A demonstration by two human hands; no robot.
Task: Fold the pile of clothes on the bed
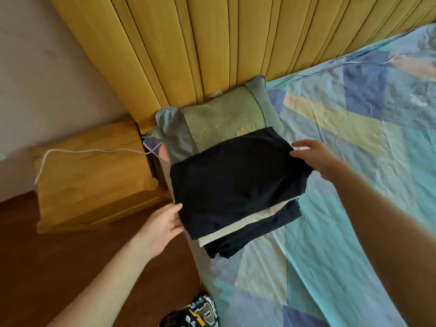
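Head view, left to right. Wooden nightstand [94,175] stands far left on the brown floor [59,267], just beside the bed. A white cable [77,151] runs across its top toward the bed edge.

Left hand [162,226] is at the near-left edge of the folded stack. Its fingers [175,224] look fairly straight and relaxed, with the tips touching the edge of the top dark garment [236,182]; I cannot tell whether any of them tuck under the cloth.

Stack of folded clothes sits on the bed near its left edge and partly overlaps the pillow [219,119]. The top layer is a dark navy folded garment. Below it a cream garment [238,226] shows as a strip along the near side. At the bottom is another dark garment [254,234], which sticks out at the near-right corner. The pillow is green with a grey border and lies against the yellow slatted headboard [212,43].

Right hand [316,159] is at the far-right corner of the top dark garment. The fingers there are extended and loose; they meet the cloth edge, and no pinch is visible.

The patterned bedsheet [354,185], in blue, teal and pale yellow patches, is wrinkled and covers the rest of the bed to the right. A second white cable [368,62] lies on it near the headboard.

Bottom centre, a patch of dark printed fabric [195,312] shows at the frame edge
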